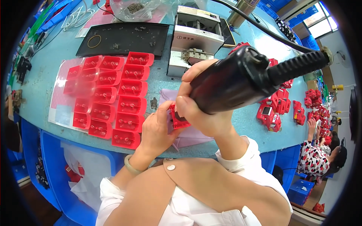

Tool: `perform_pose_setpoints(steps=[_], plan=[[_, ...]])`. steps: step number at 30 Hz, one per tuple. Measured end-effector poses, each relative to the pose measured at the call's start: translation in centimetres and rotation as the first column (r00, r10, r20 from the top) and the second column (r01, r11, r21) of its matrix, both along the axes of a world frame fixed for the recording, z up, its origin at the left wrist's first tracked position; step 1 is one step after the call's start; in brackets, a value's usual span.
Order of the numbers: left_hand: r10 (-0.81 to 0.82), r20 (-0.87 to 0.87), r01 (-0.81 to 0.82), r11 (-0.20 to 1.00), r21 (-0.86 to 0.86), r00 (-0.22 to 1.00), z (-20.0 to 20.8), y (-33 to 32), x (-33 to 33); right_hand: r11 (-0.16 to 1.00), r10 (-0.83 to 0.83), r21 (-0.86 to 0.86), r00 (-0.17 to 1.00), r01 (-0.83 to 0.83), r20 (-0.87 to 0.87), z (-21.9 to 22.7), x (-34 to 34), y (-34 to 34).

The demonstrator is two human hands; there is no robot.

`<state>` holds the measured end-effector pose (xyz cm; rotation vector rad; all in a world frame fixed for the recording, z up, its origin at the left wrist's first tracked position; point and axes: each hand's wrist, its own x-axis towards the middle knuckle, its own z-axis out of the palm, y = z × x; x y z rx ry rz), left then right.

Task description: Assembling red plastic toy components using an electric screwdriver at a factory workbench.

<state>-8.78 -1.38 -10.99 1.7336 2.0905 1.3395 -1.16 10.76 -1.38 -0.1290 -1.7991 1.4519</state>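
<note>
Wrapped in my right hand (211,122) is a black electric screwdriver (230,81), its ribbed cord end rising to the right. Its tip is hidden behind my fingers. My left hand (152,130) grips a small red plastic housing (179,122) between thumb and fingers, close under the screwdriver. A pale purple cloth (194,140) lies on the table beneath both hands. Just left of them stand rows of red open-topped plastic shells (130,105) with clear pieces inside. Beyond my right hand is a white and grey screw feeder (196,37).
A dark mat (124,41) with small parts and a ring lies at the back. Assembled red units (269,113) cluster on the right. The screwdriver's black cable (264,30) arches overhead. Blue bins (52,154) sit below the table edge. Another person (316,162) works at far right.
</note>
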Motion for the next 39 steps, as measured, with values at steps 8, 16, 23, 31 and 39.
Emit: perform_pose_setpoints(steps=[8,16,23,31,39], plan=[[0.008,0.049,-0.006,0.999,-0.033,0.999,-1.4,0.8,0.1,0.997,-0.036,0.065,0.999,0.036,0.000,-0.6,-0.3,0.1],[-0.011,0.063,0.015,0.998,-0.067,0.998,-0.7,1.1,0.6,0.993,0.112,-0.069,0.976,-0.101,0.185,-0.7,0.3,0.2],[-0.062,0.054,0.066,0.996,-0.067,0.997,0.4,0.3,1.2,0.963,0.123,-0.255,0.981,-0.082,0.151,0.3,0.7,-0.5],[-0.037,0.158,0.042,0.999,-0.026,0.987,4.7,-2.0,-0.9,0.929,-0.370,-0.122,0.898,0.350,-0.239,8.5,6.6,4.4],[0.007,0.893,-0.315,0.937,0.151,0.449,8.1,-11.2,-23.0,0.407,-0.911,0.740,0.178,0.535,0.372,0.0,9.9,10.2]])
